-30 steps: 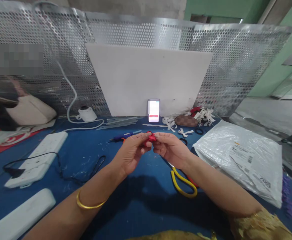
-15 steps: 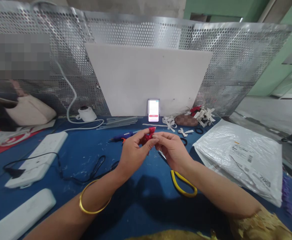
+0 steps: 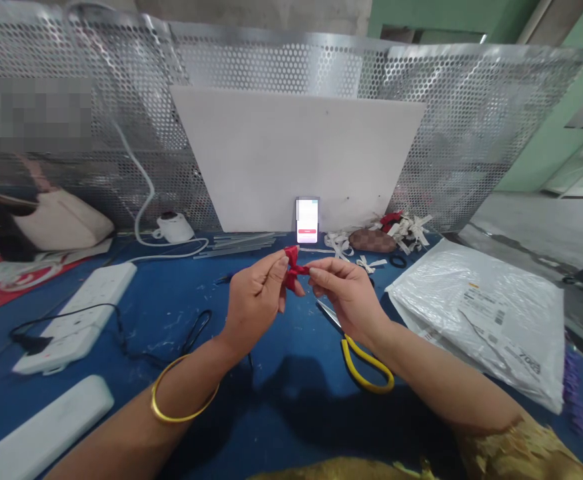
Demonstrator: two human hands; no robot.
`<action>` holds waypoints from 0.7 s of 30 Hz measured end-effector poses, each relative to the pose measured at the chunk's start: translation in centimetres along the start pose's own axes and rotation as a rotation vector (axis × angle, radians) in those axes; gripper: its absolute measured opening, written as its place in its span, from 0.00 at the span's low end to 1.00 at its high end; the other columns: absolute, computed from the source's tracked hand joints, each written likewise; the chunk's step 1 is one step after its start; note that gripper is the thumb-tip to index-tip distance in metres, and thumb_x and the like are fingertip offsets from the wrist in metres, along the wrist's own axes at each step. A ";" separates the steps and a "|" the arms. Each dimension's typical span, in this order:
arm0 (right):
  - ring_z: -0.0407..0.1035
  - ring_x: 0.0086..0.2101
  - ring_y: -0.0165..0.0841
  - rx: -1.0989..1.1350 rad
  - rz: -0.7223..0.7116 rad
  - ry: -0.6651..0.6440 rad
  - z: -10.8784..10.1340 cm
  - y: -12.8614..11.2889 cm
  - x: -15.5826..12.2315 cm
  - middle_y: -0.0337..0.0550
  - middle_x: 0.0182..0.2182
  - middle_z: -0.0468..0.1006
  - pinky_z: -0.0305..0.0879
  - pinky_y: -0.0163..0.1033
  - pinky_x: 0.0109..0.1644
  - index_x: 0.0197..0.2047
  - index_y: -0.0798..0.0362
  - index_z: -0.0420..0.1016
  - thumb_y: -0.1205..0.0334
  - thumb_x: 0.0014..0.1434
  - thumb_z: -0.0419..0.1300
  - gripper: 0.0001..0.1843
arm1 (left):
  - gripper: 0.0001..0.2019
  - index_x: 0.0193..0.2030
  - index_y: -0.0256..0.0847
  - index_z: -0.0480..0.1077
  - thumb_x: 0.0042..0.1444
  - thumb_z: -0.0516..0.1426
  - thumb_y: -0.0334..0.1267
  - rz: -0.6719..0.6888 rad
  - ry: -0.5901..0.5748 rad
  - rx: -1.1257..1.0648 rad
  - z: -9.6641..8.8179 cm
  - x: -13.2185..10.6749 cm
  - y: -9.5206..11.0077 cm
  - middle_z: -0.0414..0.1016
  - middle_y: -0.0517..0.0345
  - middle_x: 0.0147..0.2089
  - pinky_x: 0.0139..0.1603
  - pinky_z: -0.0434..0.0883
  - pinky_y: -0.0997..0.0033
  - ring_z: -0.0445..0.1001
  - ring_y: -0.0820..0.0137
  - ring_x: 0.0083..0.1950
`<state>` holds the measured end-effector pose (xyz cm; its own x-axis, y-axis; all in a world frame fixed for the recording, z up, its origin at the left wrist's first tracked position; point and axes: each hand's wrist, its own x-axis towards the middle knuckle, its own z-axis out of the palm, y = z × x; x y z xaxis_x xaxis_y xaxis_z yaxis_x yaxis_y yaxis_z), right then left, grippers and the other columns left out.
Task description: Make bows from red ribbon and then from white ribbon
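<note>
- Gold bangle: is sitting loose on the left forearm, nearest the camera, and is hanging lower on the wrist than 1 second ago.
- Left hand: is closing thumb and forefinger on the left side of the red ribbon bow. The other fingers are curling below it.
- Right hand: is pinching the right side of the same bow with its fingertips, so the 2 hands are nearly meeting at the bow's middle.
- Red ribbon bow: is being held in the air above the blue table, touching neither the surface nor anything else. Over the last second both hands have been lifting it slightly. It was a bunched red lump between the fingers and is now showing loops above the fingertips, so the piece is reading as a formed bow.
- Yellow-handled scissors: are lying flat just beneath the right wrist, untouched, with more of the blades showing than before.
- White power strip and black cable: are lying well to the left, unchanged.
- Plastic mailer bag: is resting at the right of the table.
- White ribbon bows: are lying in a small heap farther back.
- Phone: is standing lit against the white board, which is leaning on the perforated metal screen.
</note>
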<state>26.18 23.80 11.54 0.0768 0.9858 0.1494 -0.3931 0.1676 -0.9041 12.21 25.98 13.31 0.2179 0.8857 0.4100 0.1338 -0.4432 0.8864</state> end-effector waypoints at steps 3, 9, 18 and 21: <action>0.64 0.25 0.26 -0.010 0.009 -0.037 0.1 -0.1 -0.1 0.39 0.23 0.73 0.60 0.34 0.32 0.30 0.56 0.78 0.64 0.49 0.66 0.05 | 0.14 0.44 0.40 0.74 0.59 0.52 0.44 -0.014 -0.030 0.020 0.0 0.1 -0.2 0.70 0.62 0.20 0.20 0.59 0.77 0.61 0.77 0.16; 0.65 0.25 0.27 -0.025 0.009 -0.091 0.3 -0.4 -0.1 0.39 0.23 0.73 0.60 0.35 0.32 0.29 0.56 0.75 0.62 0.51 0.64 0.06 | 0.16 0.43 0.40 0.76 0.58 0.52 0.46 -0.047 -0.060 -0.112 0.3 -0.2 -0.7 0.69 0.60 0.21 0.23 0.61 0.75 0.63 0.75 0.19; 0.65 0.24 0.27 0.009 0.016 -0.106 -0.1 -0.5 0.0 0.39 0.22 0.72 0.60 0.35 0.31 0.28 0.56 0.75 0.61 0.51 0.64 0.07 | 0.16 0.48 0.40 0.74 0.54 0.58 0.40 -0.094 -0.134 -0.150 0.6 -0.1 -0.7 0.68 0.63 0.20 0.21 0.60 0.77 0.61 0.78 0.18; 0.64 0.24 0.27 -0.015 -0.025 -0.100 -0.2 -0.8 0.1 0.39 0.22 0.71 0.59 0.35 0.30 0.30 0.56 0.75 0.62 0.51 0.64 0.06 | 0.17 0.52 0.39 0.72 0.57 0.54 0.40 -0.087 -0.192 -0.135 0.3 0.0 -0.4 0.71 0.60 0.22 0.22 0.62 0.77 0.63 0.78 0.18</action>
<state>26.68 23.73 12.24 -0.0058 0.9774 0.2111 -0.3785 0.1932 -0.9052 12.45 26.09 12.89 0.3926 0.8715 0.2939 0.0323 -0.3324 0.9426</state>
